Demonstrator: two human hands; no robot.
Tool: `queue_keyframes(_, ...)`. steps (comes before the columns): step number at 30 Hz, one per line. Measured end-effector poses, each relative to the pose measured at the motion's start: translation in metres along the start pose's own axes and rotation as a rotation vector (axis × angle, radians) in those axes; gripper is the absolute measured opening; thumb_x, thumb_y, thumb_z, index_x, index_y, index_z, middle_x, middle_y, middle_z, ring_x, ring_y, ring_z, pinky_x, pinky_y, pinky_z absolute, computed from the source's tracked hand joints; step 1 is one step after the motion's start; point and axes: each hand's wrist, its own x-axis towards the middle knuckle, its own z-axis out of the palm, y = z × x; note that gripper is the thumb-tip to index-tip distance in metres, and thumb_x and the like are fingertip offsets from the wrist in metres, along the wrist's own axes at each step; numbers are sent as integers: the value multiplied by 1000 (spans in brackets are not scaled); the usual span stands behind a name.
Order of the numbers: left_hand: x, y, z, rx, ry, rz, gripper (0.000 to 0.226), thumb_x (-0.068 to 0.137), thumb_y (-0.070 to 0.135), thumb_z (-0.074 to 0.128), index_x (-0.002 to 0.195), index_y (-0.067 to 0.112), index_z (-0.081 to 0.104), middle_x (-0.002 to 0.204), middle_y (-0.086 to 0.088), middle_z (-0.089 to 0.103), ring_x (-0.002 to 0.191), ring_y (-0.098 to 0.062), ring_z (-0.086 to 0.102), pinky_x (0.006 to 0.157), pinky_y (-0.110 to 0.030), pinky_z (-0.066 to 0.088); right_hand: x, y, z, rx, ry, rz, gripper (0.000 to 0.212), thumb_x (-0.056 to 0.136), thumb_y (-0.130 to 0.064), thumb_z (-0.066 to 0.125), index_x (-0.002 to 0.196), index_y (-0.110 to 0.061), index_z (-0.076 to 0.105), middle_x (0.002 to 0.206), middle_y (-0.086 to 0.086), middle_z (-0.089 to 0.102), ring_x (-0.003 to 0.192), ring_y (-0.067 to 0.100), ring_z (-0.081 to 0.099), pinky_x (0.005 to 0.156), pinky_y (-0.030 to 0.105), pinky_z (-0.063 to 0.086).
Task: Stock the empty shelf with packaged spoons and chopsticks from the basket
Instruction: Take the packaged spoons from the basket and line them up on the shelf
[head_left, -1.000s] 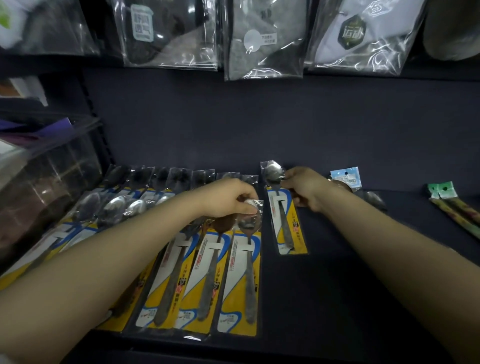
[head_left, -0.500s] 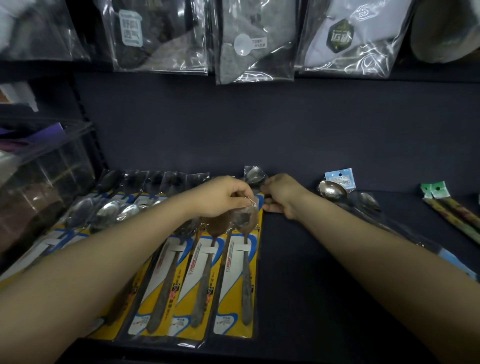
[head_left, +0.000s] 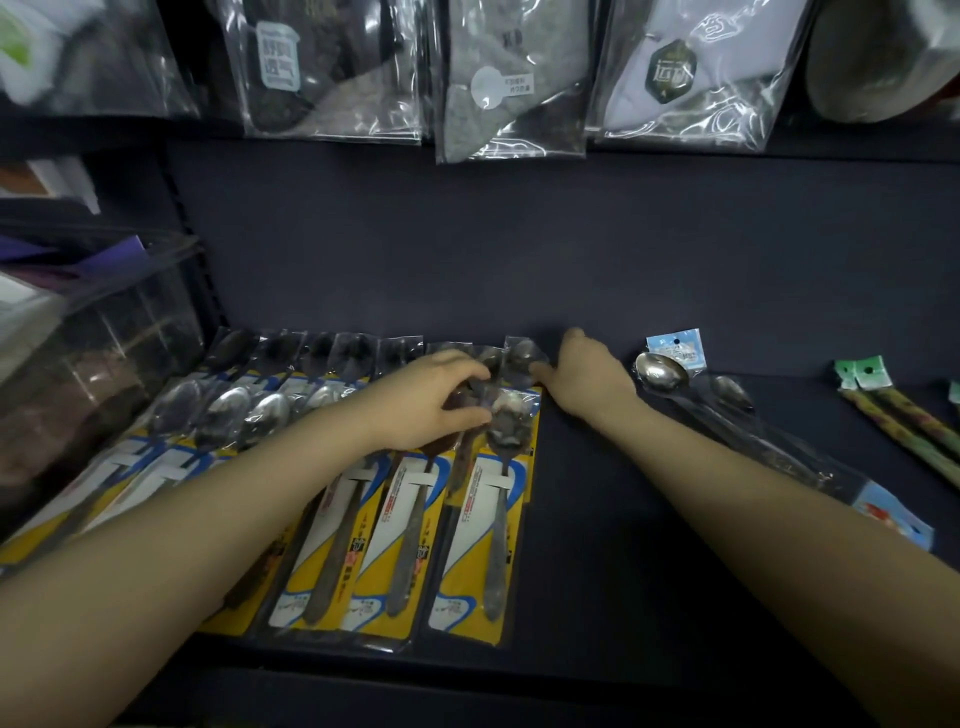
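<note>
The left hand lies with its fingers curled down over the bowl ends of the yellow-and-blue carded steel spoon packs, pinching the clear top of the rightmost front pack. The right hand rests just beside that pack with fingers fairly straight, its thumb touching the top corner of the back-row pack; it seems to nudge rather than grip. These packs overlap in two rows across the left half of the dark shelf. To the right lies a long-handled spoon in a clear sleeve with a pale blue header, and further right, green-topped packs of patterned chopsticks. The basket is out of view. I judge the stocking well advanced: the left side is filled, the middle and right still mostly bare. The cards carry red and black writing too small to read; clear bagged socks hanging above bear labels, equally illegible.
</note>
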Motion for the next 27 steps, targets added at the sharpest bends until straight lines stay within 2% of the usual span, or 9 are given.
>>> queue_keyframes(2,-24,4,-3,25,18,27,59,88,45,48,141,26,29,149,7,27,132,-10,34,107,-25,32,-19,-1,-3,-23,77,-207,37,92,-27,49,122,-6,47,115,14,53,108,34,54,87,40,46)
queue_keyframes(4,-51,10,-5,43,-49,87,61,85,52,44,141,39,23,153,15,16,136,-5,26,111,-25,28,-37,0,-3,7,29,-370,29,93,-26,49,115,-7,54,105,11,55,103,29,55,82,33,44)
queue_keyframes(7,-83,17,-1,43,-183,125,61,75,69,32,133,59,15,149,30,-1,132,1,31,108,-19,26,-45,2,3,23,-102,-353,27,90,-20,55,111,-4,59,106,13,61,102,26,57,71,24,35)
queue_keyframes(10,-101,17,14,131,-227,178,64,68,77,21,129,65,3,149,25,-14,140,1,-8,113,-19,2,-43,-5,6,130,-76,-286,29,87,-12,58,116,-6,59,111,9,63,111,26,57,72,17,32)
queue_keyframes(12,-109,18,21,173,-230,173,65,65,80,17,125,66,-4,150,21,-20,139,-1,-19,111,-19,-8,-43,-12,9,192,-78,-271,29,87,-10,58,116,-9,60,119,9,63,112,23,57,71,15,32)
queue_keyframes(16,-117,24,24,183,-216,133,79,62,82,17,135,58,-2,147,22,-24,138,-3,-23,112,-22,-9,-50,-25,16,182,-52,-308,26,89,-9,56,114,-6,60,111,12,65,100,24,59,71,20,38)
queue_keyframes(21,-123,33,21,116,-174,130,92,60,79,42,140,38,19,154,20,-8,139,1,-14,110,-17,-8,-52,-25,21,268,-24,-208,9,90,-10,52,95,-10,59,89,7,58,84,21,56,75,32,49)
queue_keyframes(25,-124,35,23,173,-221,112,91,59,82,30,133,54,-15,153,20,-14,139,-4,-23,111,-24,-12,-52,-20,18,146,30,-292,20,93,-16,51,97,-2,64,92,10,62,89,20,57,74,25,41)
queue_keyframes(27,-124,35,24,193,-213,124,84,59,81,21,132,56,-12,154,17,-15,139,-6,-26,111,-26,-13,-49,-15,11,159,14,-287,28,96,-15,42,106,0,64,113,15,62,110,25,55,85,24,37)
